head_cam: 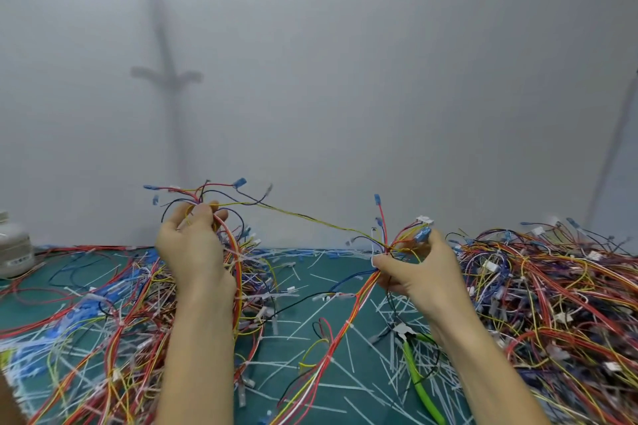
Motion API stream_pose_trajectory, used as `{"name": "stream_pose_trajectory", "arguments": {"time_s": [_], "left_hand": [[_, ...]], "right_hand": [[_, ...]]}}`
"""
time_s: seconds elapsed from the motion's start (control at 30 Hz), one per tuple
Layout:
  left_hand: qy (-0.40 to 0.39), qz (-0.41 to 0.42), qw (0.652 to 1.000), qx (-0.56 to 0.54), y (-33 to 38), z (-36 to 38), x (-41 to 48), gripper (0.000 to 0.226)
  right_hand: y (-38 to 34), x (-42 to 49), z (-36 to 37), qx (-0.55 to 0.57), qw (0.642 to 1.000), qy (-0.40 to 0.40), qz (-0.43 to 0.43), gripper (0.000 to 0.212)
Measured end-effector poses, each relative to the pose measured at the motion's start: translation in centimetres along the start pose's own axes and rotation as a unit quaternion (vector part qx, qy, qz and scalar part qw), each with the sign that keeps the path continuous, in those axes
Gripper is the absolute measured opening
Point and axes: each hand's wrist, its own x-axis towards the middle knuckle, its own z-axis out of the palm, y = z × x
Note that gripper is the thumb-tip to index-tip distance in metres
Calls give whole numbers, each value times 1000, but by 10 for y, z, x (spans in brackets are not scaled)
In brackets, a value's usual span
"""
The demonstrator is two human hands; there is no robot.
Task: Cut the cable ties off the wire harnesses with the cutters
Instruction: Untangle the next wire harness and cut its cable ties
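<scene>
Red, yellow, orange and black wires [552,286] carry blue connectors [240,182]. White cable-tie offcuts [348,352] lie on a teal mat [338,269]. The cutters [414,366] have lime-green handles.

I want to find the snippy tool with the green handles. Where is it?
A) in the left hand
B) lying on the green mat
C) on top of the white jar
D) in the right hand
B: the cutters lie on the green mat among cut ties, while the left hand and the right hand both grip the wire harness.
</scene>
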Motion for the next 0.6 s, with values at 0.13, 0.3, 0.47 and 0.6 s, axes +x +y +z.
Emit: {"name": "stream_pose_trajectory", "arguments": {"time_s": [0.13,0.3,0.47,0.6], "left_hand": [[-63,57,919,384,-16,-4,-3,33],[-188,209,745,605,-13,10,-26,67],[-529,166,710,435,1,33,-65,33],[-489,194,729,439,7,33,-64,18]], "right_hand": [[-3,-1,-1,39,999,11,-33,51],[-8,-8,6,-91,988,7,-122,55],[-17,-16,11,-132,972,-24,-194,58],[-20,-17,8,-90,978,-7,-190,62]]}}
